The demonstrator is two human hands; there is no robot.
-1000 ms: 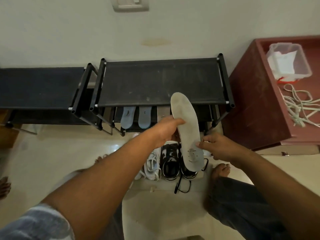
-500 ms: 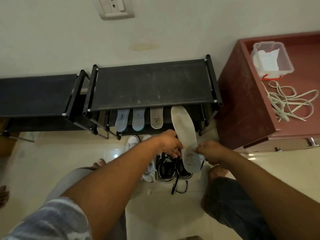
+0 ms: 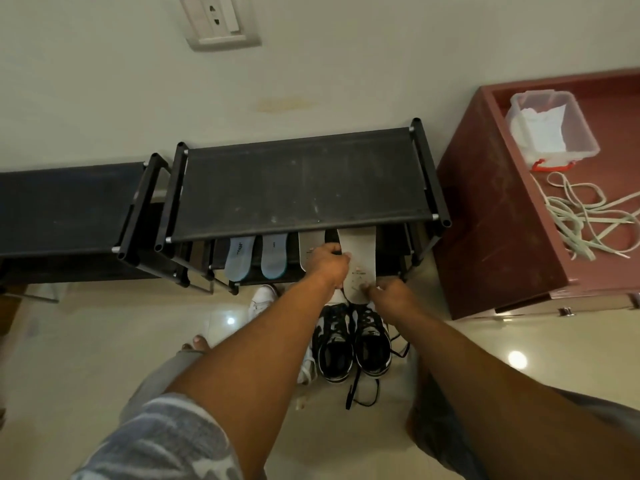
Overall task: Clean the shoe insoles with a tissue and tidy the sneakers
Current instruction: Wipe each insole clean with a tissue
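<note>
Our left hand [image 3: 327, 261] curls its fingers over the left edge of the white insole [image 3: 358, 251]. Our right hand [image 3: 391, 292], at four o'clock from it, pinches the heel end with its fingertips, and neither hand holds anything else. The insole points toe-first toward twelve o'clock, its front hidden under the top of the shoe rack [image 3: 301, 181]. It sits on the lower shelf just beside a beige insole [image 3: 304, 249] at its nine o'clock, with two blue insoles [image 3: 239, 259] farther that way. We judge the step to be setting this insole into the row. It is best slid in flat and parallel to its neighbours, not overlapping the beige one, heels level. The black-and-white sneakers [image 3: 349, 344] stand on the floor at six o'clock from our hands, with a white sneaker [image 3: 261, 299] at eight. At two o'clock, on the red cabinet [image 3: 491, 237], a clear box [image 3: 585, 140] holds tissue [image 3: 543, 129], with loose laces [image 3: 588, 216] beside it.
</note>
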